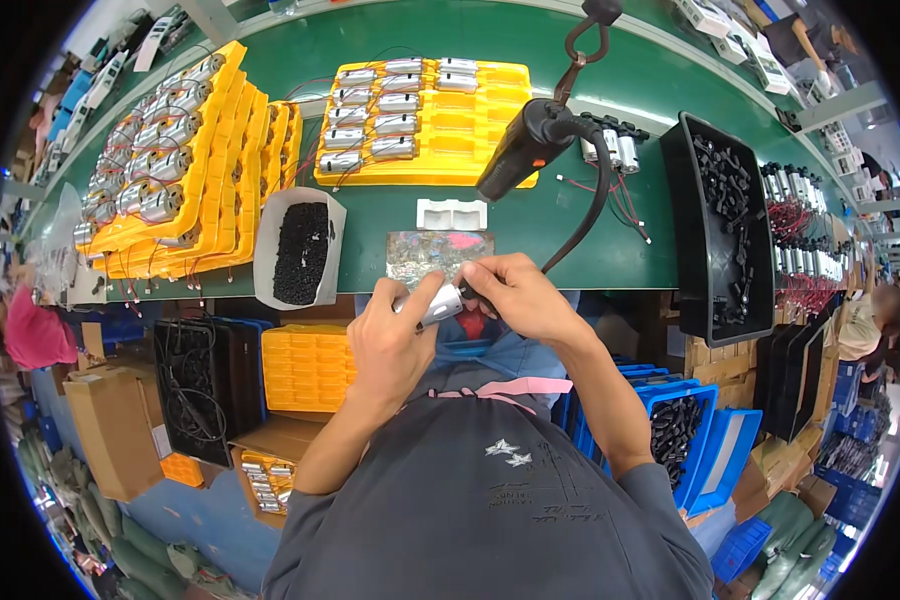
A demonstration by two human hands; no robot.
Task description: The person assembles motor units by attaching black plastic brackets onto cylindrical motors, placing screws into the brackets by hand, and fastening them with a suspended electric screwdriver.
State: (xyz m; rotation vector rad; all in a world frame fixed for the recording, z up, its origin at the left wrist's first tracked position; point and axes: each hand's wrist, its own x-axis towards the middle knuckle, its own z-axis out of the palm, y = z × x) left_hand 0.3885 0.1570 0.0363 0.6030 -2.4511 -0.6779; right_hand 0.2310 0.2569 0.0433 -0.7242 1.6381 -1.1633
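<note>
The left grip (pixel 385 335) is holding a silver motor (pixel 442 306), and the motor is tilting near the front edge of the green desk (pixel 600 250). The right grip (pixel 518 295) is pinching a small black part (pixel 468 289) at the motor's end, and fingers are hiding most of it. Just past them, a shiny plate (pixel 425 250) is lying on the desk, with a white block (pixel 451 214) sitting behind it. A white box (pixel 330 245) of black bits is standing to the left. Farther back, a yellow tray (pixel 470 120) is holding more motors, and a black tool (pixel 520 150) is hanging by its right side.
</note>
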